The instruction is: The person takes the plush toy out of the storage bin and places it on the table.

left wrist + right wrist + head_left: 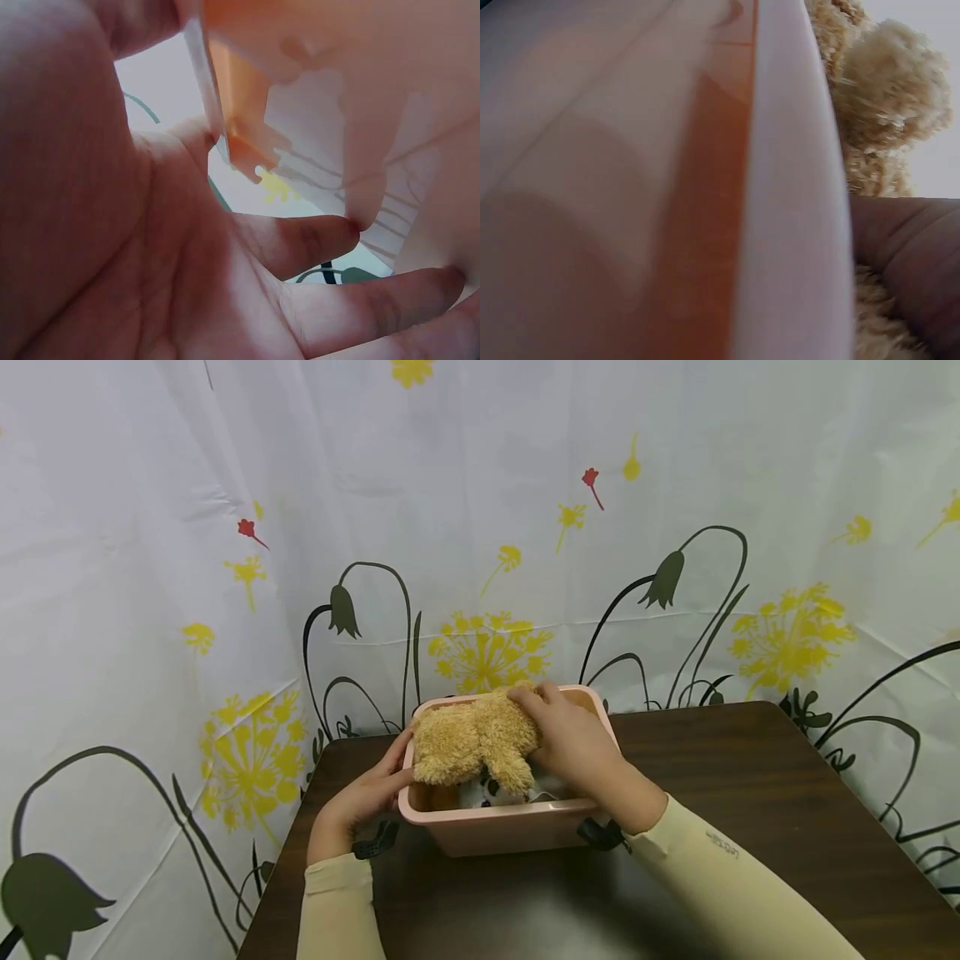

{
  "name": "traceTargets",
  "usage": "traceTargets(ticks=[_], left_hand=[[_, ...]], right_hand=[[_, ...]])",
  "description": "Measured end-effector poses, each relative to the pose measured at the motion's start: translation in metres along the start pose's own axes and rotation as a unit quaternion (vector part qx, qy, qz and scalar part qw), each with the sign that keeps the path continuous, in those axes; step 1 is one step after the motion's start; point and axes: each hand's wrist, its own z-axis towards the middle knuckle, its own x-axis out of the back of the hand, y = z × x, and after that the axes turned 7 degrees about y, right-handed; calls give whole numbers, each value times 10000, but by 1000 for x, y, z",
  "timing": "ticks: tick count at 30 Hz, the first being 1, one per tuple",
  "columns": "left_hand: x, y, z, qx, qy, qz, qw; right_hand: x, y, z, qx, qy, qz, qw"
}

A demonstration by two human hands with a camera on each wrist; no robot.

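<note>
A pink plastic bin (491, 833) stands on a dark wooden table (750, 793). A tan plush toy (465, 739) lies across its top, partly over the left rim. My right hand (577, 747) grips the toy from the right, fingers curled over its back. In the right wrist view the bin's rim (787, 187) fills the frame, with the plush (885, 82) and one of my fingers (907, 240) behind it. My left hand (363, 797) rests flat against the bin's left wall. Its straight fingers (315, 240) touch the bin (360, 75) in the left wrist view.
Inside the bin, under the plush, lies a white and black soft item (487, 792), mostly hidden. A white curtain (225, 527) printed with yellow flowers and dark stems hangs close behind and around the table. The table's right part (787, 860) shows bare wood.
</note>
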Motion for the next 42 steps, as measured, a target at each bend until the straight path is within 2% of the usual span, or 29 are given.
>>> traceTargets(ticks=[5,8,13,17,20,24,29,33,35,38,41,42], left_hand=[[-1,0,2,-130,-62,-189,9997],[-3,2,3,-153,-92,-147,9997],[-7,11,-1,-135,-78,221,9996],[-12,19,-7,-123,-82,649,9978],[-18,26,-13,-125,-7,1217,9925],[-26,32,-20,-113,182,1963,9803],[-28,32,-30,-310,413,2385,9698],[-31,28,-34,-503,523,2419,9676],[-35,27,-35,-601,595,2349,9683],[-41,25,-36,-730,680,2260,9690],[-44,21,-36,-820,721,2177,9699],[-45,21,-35,-838,714,2166,9700]], right_hand=[[6,6,-1,-60,371,132,9992],[12,11,-5,-91,536,238,9982],[25,18,-11,-374,1122,635,9909],[37,24,-16,-686,1723,934,9782],[45,29,-20,-815,2308,1161,9626],[53,38,-25,-894,3089,1495,9350],[61,52,-31,-883,3632,1918,9075],[73,73,-36,-863,3930,2130,8904],[80,86,-38,-771,4078,2407,8774],[92,106,-42,-764,4198,2986,8537],[101,127,-43,-804,4448,3230,8314],[104,134,-43,-835,4569,3417,8170]])
